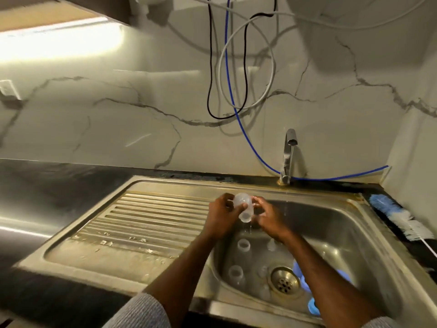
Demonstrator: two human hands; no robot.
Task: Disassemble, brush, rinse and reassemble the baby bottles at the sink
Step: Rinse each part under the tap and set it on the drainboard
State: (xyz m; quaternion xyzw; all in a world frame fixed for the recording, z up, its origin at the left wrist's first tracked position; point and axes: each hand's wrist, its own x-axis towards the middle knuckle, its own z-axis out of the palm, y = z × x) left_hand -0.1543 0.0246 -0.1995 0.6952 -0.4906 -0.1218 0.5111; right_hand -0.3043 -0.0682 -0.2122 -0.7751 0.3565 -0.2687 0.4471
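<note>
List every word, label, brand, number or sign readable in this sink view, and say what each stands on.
None can be read.
Clear plastic baby bottle, held in the left hand and right hand: no markings can be made out.
Steel sink drainboard: bright glints only, no letters.
Blue and white bottle brush: no label visible.

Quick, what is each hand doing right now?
Left hand: grips the clear baby bottle, tipped mouth-down over the sink.
Right hand: fingertips touch the same bottle; whether it grips cannot be told.
</note>
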